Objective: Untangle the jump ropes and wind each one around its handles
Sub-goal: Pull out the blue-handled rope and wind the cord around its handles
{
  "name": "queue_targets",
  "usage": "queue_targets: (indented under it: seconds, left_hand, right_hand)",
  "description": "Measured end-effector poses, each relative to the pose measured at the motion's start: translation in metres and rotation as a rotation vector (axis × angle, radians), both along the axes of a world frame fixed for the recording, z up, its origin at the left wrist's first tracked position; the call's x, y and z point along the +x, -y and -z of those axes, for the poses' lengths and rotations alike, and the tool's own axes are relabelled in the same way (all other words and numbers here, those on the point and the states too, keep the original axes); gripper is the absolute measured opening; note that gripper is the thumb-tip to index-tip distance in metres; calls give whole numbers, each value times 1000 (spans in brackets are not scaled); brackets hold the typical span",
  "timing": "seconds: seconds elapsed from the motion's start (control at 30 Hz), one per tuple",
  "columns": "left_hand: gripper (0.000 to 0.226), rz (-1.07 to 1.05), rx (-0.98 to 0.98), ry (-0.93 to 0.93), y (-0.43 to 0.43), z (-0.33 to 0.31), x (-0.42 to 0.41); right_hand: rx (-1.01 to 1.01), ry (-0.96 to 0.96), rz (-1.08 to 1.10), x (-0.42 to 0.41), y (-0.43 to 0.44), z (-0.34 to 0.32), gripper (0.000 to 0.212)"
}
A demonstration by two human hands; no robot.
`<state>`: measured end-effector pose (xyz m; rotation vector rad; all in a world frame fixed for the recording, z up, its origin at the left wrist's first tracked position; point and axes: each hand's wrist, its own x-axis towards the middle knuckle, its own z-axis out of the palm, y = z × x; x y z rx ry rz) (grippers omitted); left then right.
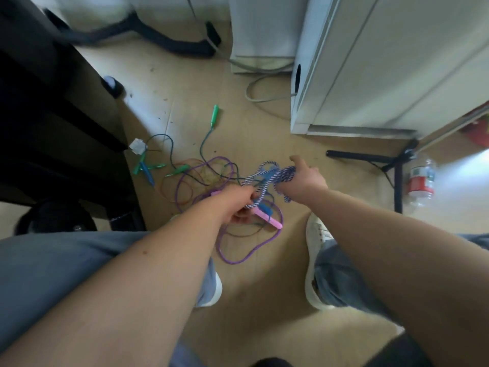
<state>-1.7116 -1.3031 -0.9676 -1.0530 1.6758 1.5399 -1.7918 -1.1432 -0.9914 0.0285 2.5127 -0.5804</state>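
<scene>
Bare floor (264, 313) lies open between the left shoe (213, 290) and the right shoe (315, 263), and again beyond the green handle (215, 115) up to the grey cable (254, 94). Dark furniture (53, 115) walls off the left side. The white cabinet (370, 75) closes the right, with black stand legs (370, 156) and a bottle (422, 181) beside them. Thin ropes (201, 176) clutter the middle floor, and a purple loop (238, 258) reaches toward the shoes. The blue-and-white rope (275, 176), gripped by the left hand (238, 205) and right hand (304, 176), spans the middle, seemingly above the tangle.
</scene>
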Motion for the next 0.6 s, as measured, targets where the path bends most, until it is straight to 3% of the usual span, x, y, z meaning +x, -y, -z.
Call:
queue_targets:
  seconds: [0.1,0.23,0.33,0.43,0.5,0.6]
  left_hand:
    - [26,5,-41,-40,5,-16,7]
    - [9,121,-108,-67,8,-40,9]
    - [37,148,-114,-17,5,-64,4]
    - [51,-34,-128,-89,4,-90,-6]
    - [43,-37,-143,-116,4,-113,-9]
    - [19,156,-241,-110,3,-148,-8]
  right_hand:
    - [2,-101,-118,-4,-5,-28,69]
    - [-57,-265,-248,0,-7,-70,58]
    - [-59,-378,-378,1,-7,-99,57]
    - [-41,-445,-490,-1,-10,-129,56]
    - [-32,-454,-537,-3,-13,-149,57]
    - [10,-427,-600,-7,-18,-174,59]
